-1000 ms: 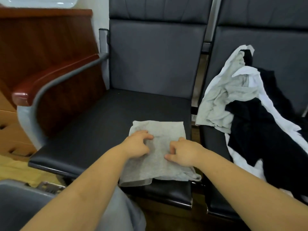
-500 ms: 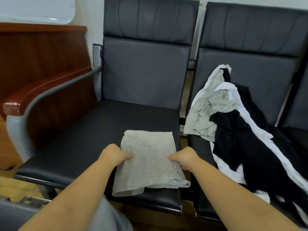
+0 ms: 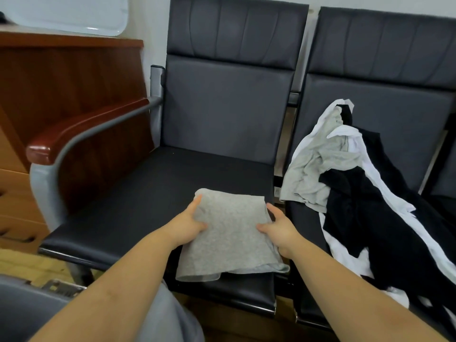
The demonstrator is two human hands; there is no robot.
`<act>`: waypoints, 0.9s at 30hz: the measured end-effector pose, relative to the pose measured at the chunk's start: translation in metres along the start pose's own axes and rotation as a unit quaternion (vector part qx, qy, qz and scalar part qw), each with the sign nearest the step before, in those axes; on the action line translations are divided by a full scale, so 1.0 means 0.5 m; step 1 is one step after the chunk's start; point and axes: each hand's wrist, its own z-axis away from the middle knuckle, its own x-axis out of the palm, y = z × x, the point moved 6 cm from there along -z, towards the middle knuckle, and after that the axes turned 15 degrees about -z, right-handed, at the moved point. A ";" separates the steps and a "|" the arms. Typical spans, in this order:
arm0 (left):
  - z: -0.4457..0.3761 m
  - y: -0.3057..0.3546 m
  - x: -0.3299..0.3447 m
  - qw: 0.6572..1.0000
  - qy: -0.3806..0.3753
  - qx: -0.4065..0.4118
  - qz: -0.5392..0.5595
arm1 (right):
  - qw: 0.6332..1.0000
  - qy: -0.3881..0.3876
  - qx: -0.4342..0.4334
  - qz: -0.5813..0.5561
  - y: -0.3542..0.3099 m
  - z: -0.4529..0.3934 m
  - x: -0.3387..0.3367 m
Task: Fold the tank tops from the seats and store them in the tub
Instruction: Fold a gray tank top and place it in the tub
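Both hands, left hand and right hand, grip opposite edges of the folded grey knit tank top on the black padded seat.

armrest: reddish-brown glossy wood cap on a grey metal arm, left of the seats.
wooden cabinet: dark reddish panelling behind the armrest.
light drawers: pale wood, at the left edge below the cabinet.
floor: light wood boards, lower left.
wall: pale, above the backrests.
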 end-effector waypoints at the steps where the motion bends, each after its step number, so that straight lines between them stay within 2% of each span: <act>1: 0.002 0.000 0.002 1.000 -0.010 0.003 -0.001 | 1.000 -0.012 -0.011 0.016 -0.003 0.000 0.002; 5: 0.000 -0.003 0.005 0.999 -0.027 0.009 0.014 | 0.996 -0.037 -0.004 0.084 -0.007 0.001 0.005; 10: -0.004 -0.007 0.010 0.999 -0.028 0.003 0.025 | 0.993 -0.057 -0.009 0.105 -0.018 0.009 0.002; 18: 0.005 0.008 0.012 1.000 -0.008 0.004 0.022 | 0.980 -0.065 -0.070 0.174 -0.089 0.044 0.000; 27: 0.042 0.016 -0.070 0.999 -0.003 0.002 0.052 | 0.950 -0.067 -0.141 0.272 -0.194 0.077 0.047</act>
